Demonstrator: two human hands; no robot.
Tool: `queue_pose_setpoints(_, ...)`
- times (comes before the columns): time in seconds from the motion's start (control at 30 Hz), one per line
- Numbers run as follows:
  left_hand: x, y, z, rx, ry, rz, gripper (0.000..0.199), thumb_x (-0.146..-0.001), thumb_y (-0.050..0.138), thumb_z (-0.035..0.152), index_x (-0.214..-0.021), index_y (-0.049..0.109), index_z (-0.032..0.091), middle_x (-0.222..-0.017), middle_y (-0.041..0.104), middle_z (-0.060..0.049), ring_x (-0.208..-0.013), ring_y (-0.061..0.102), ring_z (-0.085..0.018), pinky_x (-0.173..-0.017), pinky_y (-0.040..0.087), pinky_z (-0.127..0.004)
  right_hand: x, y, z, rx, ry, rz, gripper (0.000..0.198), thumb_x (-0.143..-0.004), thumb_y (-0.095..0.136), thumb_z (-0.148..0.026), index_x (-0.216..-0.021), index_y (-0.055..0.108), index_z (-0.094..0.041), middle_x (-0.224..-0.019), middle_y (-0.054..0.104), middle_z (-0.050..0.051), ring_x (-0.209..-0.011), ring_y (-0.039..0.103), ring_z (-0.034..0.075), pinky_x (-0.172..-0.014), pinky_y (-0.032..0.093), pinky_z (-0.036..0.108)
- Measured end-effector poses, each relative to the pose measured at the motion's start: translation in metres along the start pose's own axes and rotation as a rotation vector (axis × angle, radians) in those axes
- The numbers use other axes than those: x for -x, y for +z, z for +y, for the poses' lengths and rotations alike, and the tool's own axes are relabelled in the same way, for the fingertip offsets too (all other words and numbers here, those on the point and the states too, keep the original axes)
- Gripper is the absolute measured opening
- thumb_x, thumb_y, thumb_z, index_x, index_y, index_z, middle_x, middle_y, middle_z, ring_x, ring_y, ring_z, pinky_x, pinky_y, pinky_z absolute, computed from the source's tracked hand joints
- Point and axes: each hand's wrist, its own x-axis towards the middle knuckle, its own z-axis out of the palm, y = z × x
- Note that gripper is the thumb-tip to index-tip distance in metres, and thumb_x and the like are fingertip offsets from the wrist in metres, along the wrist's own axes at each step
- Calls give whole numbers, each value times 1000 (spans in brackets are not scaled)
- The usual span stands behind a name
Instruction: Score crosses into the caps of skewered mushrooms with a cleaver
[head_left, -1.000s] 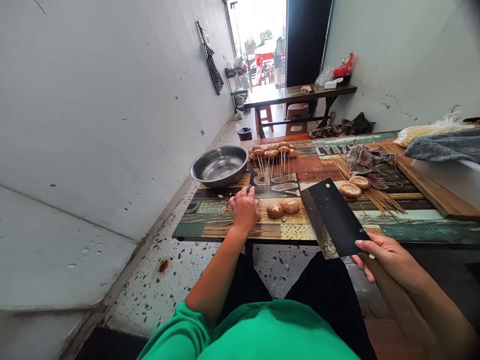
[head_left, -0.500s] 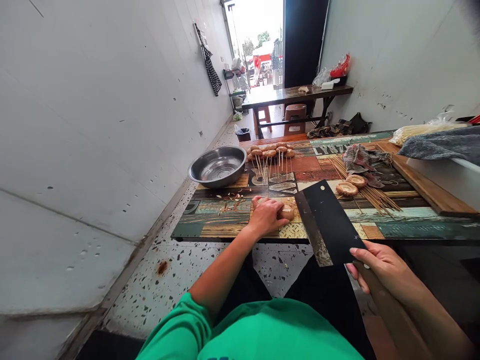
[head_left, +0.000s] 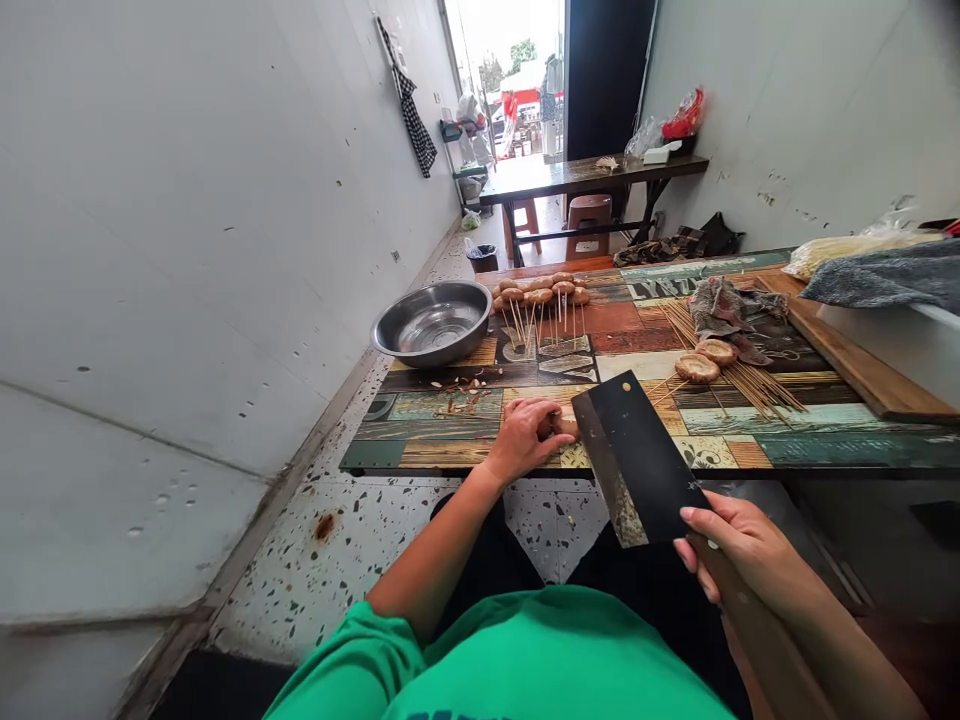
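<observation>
Head view, the only one. Your left hand [head_left: 523, 435] at centre frame is curled over the round brown mushroom caps [head_left: 565, 426], fingers on the far side, thumb on the near side; can't tell how many are under it. Your right hand [head_left: 739, 545], lower right, is clamped on the wooden handle of the broad black steel cleaver [head_left: 651, 470]. Hands apart.

Blade slants with its pale cutting edge leftward, likely to keep the work at the edge and the handle side clear of the surface. Can't tell if blade touches mushroom. Skewered brown mushrooms [head_left: 540, 295] sit behind, sticks toward you, probably for easy pickup. Loose bamboo skewers [head_left: 761, 385] fan out at right, two upturned caps [head_left: 697, 368] by them.

Edges: patchwork wood-print surface [head_left: 442, 457] ends just below your left hand; cleaver's lower half overhangs it. Round steel bowl [head_left: 442, 354] bounds the left, brown wooden board [head_left: 862, 365] the right. Best room looks like the printed planks between cleaver and skewers.
</observation>
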Motion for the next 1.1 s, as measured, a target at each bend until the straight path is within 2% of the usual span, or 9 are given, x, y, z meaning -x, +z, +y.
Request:
queue_pose_setpoints(0.1, 0, -2, 0, 30, 6, 11, 35, -77, 74, 35, -106, 61, 21, -110, 68, -7, -110, 59, -22, -102, 37, -39, 0, -1, 4, -6, -4, 14, 38, -81, 54, -56, -69, 44, -22, -54, 63, -1, -34, 52, 12, -38, 38, 23)
queue_pose_setpoints(0.4, -1, -1, -1, 46, -2, 16, 35, -73, 78, 34, -102, 63, 21, -109, 68, -6, -110, 59, -23, -102, 39, -39, -1, -2, 10, -46, -18, 1, 37, -80, 56, -55, -68, 44, -22, -52, 62, -2, -33, 51, 11, -40, 39, 23)
queue_pose_setpoints(0.63, 0, -1, 1, 37, -27, 10, 32, -72, 79, 33, -99, 64, 23, -108, 69, -5, -111, 59, -23, -104, 38, -40, -16, -1, 3, -78, -33, 2, 35, -78, 57, -53, -68, 46, -21, -52, 61, -1, -33, 50, 11, -41, 38, 24)
queue_pose_setpoints(0.9, -1, 0, -1, 59, -1, 34, 31, -72, 78, 34, -98, 64, 21, -106, 70, -5, -109, 60, -21, -101, 42, -38, -32, -7, -2, -113, -38, -56, 36, -77, 59, -50, -64, 42, -21, -51, 61, -1, -33, 48, 10, -38, 33, 22)
queue_pose_setpoints(1.0, -1, 0, 0, 45, -6, 31, 30, -74, 77, 36, -97, 64, 22, -104, 70, -5, -108, 60, -22, -101, 42, -38, -25, -7, -7, -47, -43, -30, 36, -76, 57, -53, -65, 42, -22, -52, 62, -1, -33, 49, 11, -39, 36, 23)
queue_pose_setpoints(1.1, 1, 2, 4, -10, -10, 46, 30, -76, 74, 40, -97, 63, 22, -102, 70, -4, -106, 61, -22, -99, 41, -38, -11, -2, -12, 178, -93, 52, 34, -83, 47, -52, -65, 44, -23, -47, 58, -1, -34, 52, 14, -42, 39, 26)
